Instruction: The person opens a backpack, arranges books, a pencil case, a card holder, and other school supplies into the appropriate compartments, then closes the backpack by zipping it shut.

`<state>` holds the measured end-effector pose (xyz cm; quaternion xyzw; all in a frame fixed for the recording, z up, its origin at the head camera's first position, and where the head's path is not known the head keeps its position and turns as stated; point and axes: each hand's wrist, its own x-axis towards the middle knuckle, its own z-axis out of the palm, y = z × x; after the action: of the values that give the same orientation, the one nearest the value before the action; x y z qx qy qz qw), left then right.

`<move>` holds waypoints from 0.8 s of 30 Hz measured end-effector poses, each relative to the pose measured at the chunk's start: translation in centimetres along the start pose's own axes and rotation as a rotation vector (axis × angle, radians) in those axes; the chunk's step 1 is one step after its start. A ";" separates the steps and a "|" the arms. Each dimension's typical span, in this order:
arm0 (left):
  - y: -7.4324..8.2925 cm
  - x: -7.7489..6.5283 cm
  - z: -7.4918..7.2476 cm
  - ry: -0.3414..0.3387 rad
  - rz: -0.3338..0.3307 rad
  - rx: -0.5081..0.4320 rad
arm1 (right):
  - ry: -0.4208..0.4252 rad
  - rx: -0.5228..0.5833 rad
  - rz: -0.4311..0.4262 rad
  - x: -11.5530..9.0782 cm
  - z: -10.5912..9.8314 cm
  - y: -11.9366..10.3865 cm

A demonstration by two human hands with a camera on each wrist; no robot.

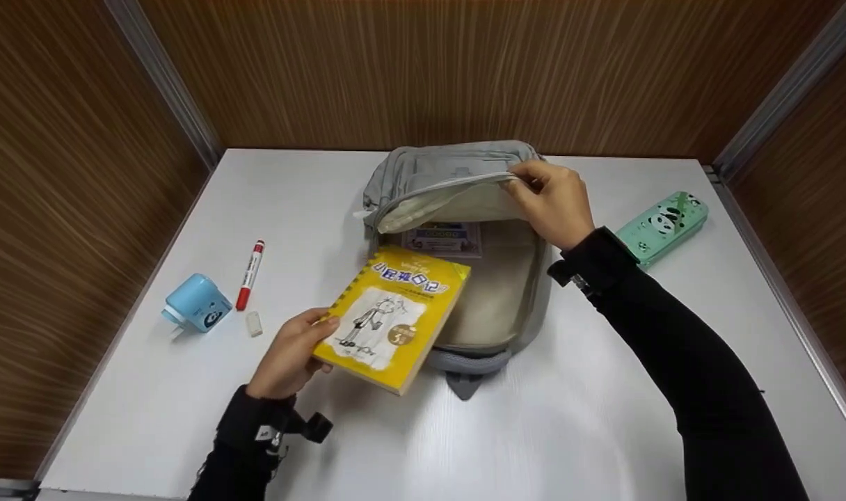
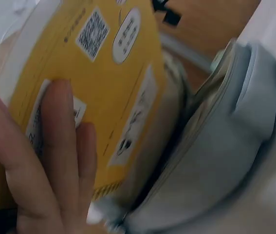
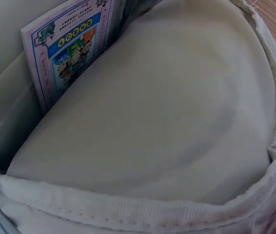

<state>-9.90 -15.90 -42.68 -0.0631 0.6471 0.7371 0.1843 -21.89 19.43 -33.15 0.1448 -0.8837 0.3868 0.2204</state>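
A grey backpack (image 1: 458,167) lies on the table with its front flap lifted. My right hand (image 1: 555,202) pinches the flap's edge and holds it up; in the right wrist view the flap's pale lining (image 3: 167,112) fills most of the picture. My left hand (image 1: 294,351) grips a yellow paperback book (image 1: 395,313) by its left side, thumb on the cover, over the near part of the bag's opening. Its back cover (image 2: 113,87) and my fingers (image 2: 57,122) appear in the left wrist view. Inside the bag lies a pink-edged book (image 3: 72,48), partly hidden by the flap.
On the left of the white table (image 1: 534,431) are a light blue bottle-shaped thing (image 1: 199,303), a red-capped marker (image 1: 250,275) and a small whitish eraser (image 1: 254,323). A green panda pencil case (image 1: 663,226) lies at the right. Wood-grain panels (image 1: 423,76) enclose the back and sides.
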 end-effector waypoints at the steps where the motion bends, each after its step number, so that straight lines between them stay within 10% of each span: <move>1: 0.0 0.7 0.9 0.002 0.012 -0.020 | -0.001 0.004 -0.001 0.0 0.0 0.0; 11: 0.9 8.5 8.2 0.094 0.069 -0.062 | -0.016 0.030 0.030 -0.1 0.0 0.2; 24: 1.7 14.1 11.4 0.103 0.087 -0.104 | -0.019 0.028 0.013 -0.6 -0.1 0.2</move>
<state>-21.82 -2.29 -44.03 -0.0826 0.6188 0.7727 0.1151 -21.45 19.70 -33.56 0.1458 -0.8811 0.3992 0.2072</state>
